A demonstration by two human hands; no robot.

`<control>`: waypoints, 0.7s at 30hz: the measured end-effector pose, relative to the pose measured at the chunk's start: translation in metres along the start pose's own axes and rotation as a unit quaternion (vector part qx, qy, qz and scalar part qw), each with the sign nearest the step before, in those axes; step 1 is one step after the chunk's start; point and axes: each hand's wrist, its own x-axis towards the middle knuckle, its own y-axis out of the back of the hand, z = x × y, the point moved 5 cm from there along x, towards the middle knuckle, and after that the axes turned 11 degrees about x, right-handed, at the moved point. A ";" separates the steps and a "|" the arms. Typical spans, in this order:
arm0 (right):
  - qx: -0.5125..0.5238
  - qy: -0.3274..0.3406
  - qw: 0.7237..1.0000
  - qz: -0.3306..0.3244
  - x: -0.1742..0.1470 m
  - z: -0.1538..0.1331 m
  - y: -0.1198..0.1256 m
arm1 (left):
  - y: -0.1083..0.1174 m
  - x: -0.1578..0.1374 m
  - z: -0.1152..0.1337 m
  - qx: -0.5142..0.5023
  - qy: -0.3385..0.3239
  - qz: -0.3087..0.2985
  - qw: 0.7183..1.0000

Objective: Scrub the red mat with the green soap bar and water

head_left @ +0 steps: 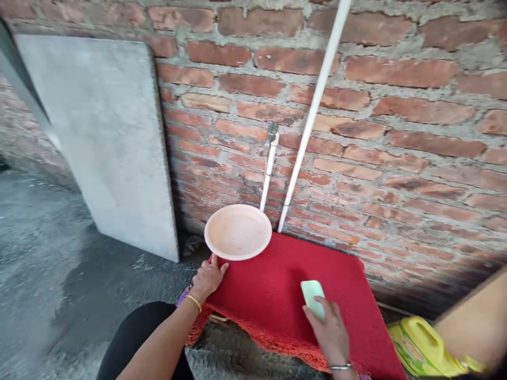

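My right hand (pixel 328 327) grips a pale green block with rounded edges, which looks like a bar of soap (pixel 312 293), with thumb and fingers round its near end. It is over the right part of a red cloth (pixel 269 295) spread on a low, table-like surface. A shallow, pale pink basin (pixel 238 232) stands at the cloth's far left corner, with only a few small specks inside. Just below its rim, my left hand (pixel 208 277) rests on the cloth's left edge with fingers apart. The index fingertip is close to the rim; whether it touches I cannot tell.
A brick wall (pixel 400 116) rises behind the cloth, with a long white pipe (pixel 312 116) and a short pipe with a tap (pixel 272 132). A grey slab (pixel 114 142) leans at left. A yellow jug (pixel 423 345) lies at lower right. The concrete floor (pixel 39 274) has a dark patch.
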 end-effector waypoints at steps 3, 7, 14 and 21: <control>0.009 0.121 0.988 -0.091 -0.012 -0.094 -0.052 | 0.001 -0.002 0.000 -0.001 0.004 0.003 1.000; -0.032 0.200 0.965 -0.164 -0.026 -0.180 -0.098 | 0.000 -0.002 -0.001 0.006 0.001 0.015 1.000; -0.060 0.143 0.974 -0.167 0.006 -0.155 -0.088 | -0.002 0.001 -0.002 -0.009 0.007 0.004 1.000; -0.039 -0.073 0.997 -0.002 0.050 0.053 0.055 | 0.002 -0.003 0.001 -0.016 0.014 0.015 1.000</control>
